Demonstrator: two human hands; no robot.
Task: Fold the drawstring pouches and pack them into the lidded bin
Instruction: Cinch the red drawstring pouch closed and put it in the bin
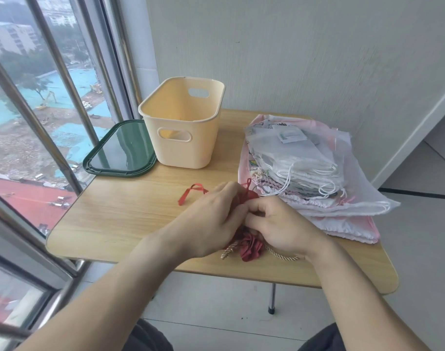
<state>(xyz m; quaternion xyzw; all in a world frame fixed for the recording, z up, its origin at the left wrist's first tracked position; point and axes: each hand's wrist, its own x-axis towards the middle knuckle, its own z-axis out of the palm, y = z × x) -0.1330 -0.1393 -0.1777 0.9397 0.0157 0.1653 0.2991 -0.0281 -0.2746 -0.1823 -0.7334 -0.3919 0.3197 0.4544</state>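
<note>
1. The green lid [120, 149] lies flat at the table's [115, 219] left edge, touching the cream bin [183, 125], which stands open.
2. My left hand [211, 219] and right hand [279, 224] meet, both pinching a red pouch [250, 249] near the front edge.
3. The pouch stack [300, 168] sits just right.

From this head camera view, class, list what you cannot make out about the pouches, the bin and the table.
- Red pouch: mostly hidden under the left hand and right hand; its fold cannot be judged.
- Pouch stack: layers overlap, so no count; printed patterns too small to read.
- Cream bin: the near wall hides most of its floor.
- Table: only one leg shows; the tabletop hides the rest.
</note>
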